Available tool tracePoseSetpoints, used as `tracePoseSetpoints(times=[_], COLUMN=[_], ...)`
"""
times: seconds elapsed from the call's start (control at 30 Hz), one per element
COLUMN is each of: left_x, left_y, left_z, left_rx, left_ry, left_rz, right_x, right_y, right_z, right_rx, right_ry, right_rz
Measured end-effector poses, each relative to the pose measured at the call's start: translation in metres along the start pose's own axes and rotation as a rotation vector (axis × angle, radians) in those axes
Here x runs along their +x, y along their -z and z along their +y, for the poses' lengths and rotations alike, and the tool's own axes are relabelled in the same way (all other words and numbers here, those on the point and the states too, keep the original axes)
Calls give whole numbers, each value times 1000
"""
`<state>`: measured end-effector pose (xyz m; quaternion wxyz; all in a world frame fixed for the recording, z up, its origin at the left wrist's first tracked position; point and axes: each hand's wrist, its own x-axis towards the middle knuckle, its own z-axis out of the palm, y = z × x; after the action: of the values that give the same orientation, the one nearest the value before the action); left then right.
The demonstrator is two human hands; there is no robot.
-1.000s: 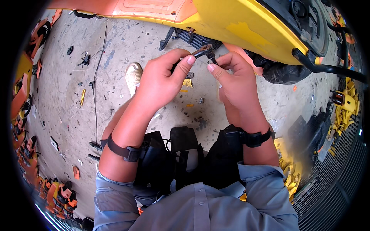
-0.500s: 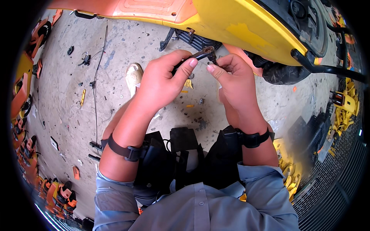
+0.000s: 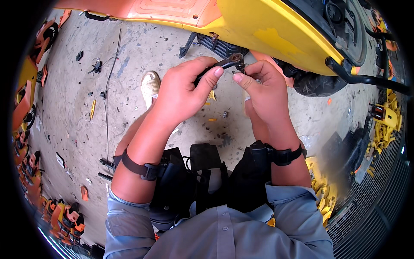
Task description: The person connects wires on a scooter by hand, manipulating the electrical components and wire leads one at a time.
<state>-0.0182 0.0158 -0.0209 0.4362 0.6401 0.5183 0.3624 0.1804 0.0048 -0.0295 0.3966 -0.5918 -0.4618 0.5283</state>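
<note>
Being clasped in the closed grip of the left hand (image 3: pixel 182 88), a dark wrench (image 3: pixel 226 63) is held above the concrete floor (image 3: pixel 82 134), its round head turned toward the right hand (image 3: pixel 266 88). Just below that head, a small dark fitting (image 3: pixel 240 67) is pinched between the right thumb and fingers. Any marking on the wrench is too small to be read. Raised outlines are seen on an orange panel (image 3: pixel 168 9), joined to a yellow body panel (image 3: pixel 276 32) beyond the hands.

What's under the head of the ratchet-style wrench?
A short dark socket-like piece, running from the wrench head to the right hand. Its far end can't be seen: that hand covers it.
</note>
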Motion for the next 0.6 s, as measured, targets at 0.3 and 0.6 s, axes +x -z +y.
tracePoseSetpoints(times=[0.3,0.6], left_x=[1,-2], left_y=[-2,-1], left_z=[-1,-2], left_rx=[4,-18], left_ry=[-25,-15], left_rz=[13,0], right_x=[-1,0], right_y=[0,9], right_z=[2,-4], right_rx=[-31,138], right_ry=[46,-58], right_rz=[13,-134])
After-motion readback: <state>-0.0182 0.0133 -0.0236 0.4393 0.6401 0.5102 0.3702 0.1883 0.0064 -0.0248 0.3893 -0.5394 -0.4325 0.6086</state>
